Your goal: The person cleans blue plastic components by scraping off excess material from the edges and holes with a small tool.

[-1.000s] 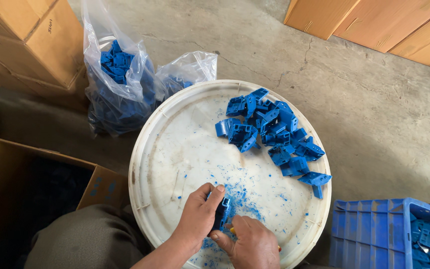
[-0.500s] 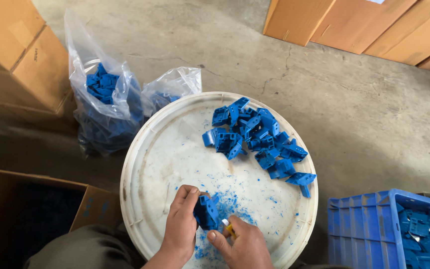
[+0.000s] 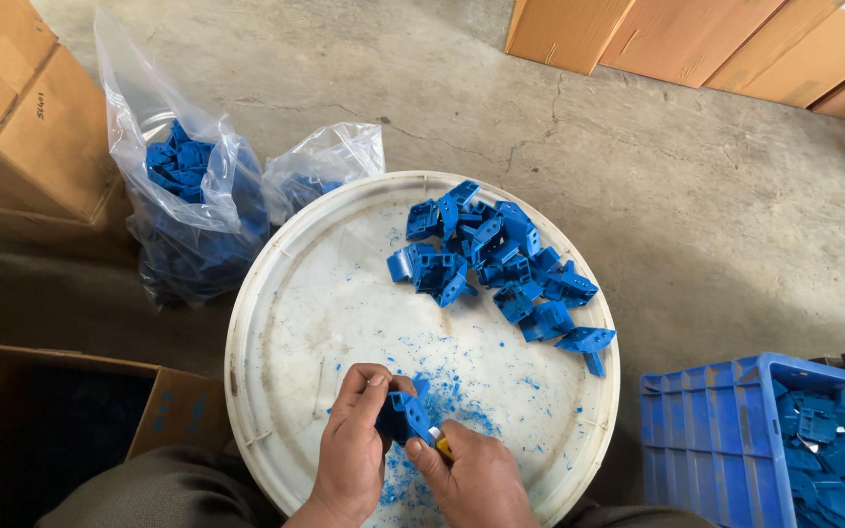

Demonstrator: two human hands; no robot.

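Sitting far left, an open cardboard box [image 3: 70,411] and clear bag [image 3: 188,196] of blue parts. Left hand [image 3: 354,455] pinches a blue plastic part [image 3: 405,416] over the near edge of the round white tray [image 3: 286,323]. Right hand [image 3: 476,479] grips a small yellow-handled tool [image 3: 440,448] against it. Blue shavings [image 3: 462,391] underneath, part pile [image 3: 496,259] farther back, blue crate [image 3: 735,440] right.
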